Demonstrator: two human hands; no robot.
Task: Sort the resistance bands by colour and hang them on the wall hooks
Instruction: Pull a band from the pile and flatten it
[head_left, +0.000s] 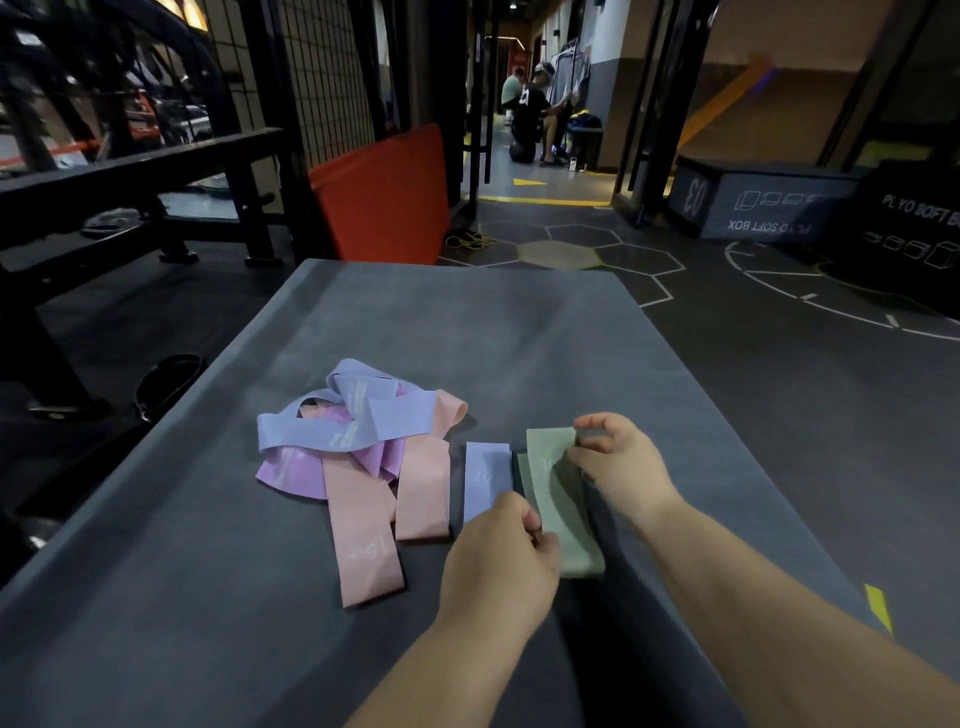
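Left hand (496, 564), right hand (621, 460) pinch green band (558, 506) ends.

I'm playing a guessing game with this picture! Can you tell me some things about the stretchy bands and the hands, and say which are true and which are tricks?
1. Both hands hold the green band. True: the left hand pinches its near end, the right hand its far end.
2. The bands already hang on hooks. False: they lie on the grey mat.
3. A lilac band lies flat beside the green one. True.
4. The tangled pile is all one colour. False: it mixes lilac, purple and pink.
5. The pile sits right of the hands. False: left.
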